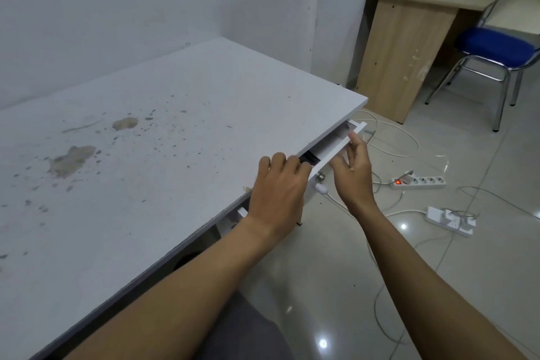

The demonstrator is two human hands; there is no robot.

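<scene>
Plainly the main risk is a pinch: the left hand lies over the right edge of the tabletop, not far from its far right corner, and its fingers bend down into the dark gap of the drawer. If the drawer is driven in while they are there, its front would likely trap them against the underside of the edge. A second worry is skew. The right hand meets the drawer front toward one end, so an uneven push or pull could twist the drawer on its runners and jam it. The small metal lock on the front sits just below both hands and could catch a knuckle.

The drawer hangs under that right edge and stands only slightly open, showing a strip of pale interior.

The right hand is loosely spread, not clenched. Its fingers are nearly straight and lie against the outer face of the front, tips reaching its top rim and thumb close by. It touches the front rather than clasping it. The left hand's fingertips are hidden in the gap, so I cannot tell whether they grasp anything inside.

On the floor behind, a power strip and loose cables lie near the table, a tripping hazard if the person steps back
</scene>
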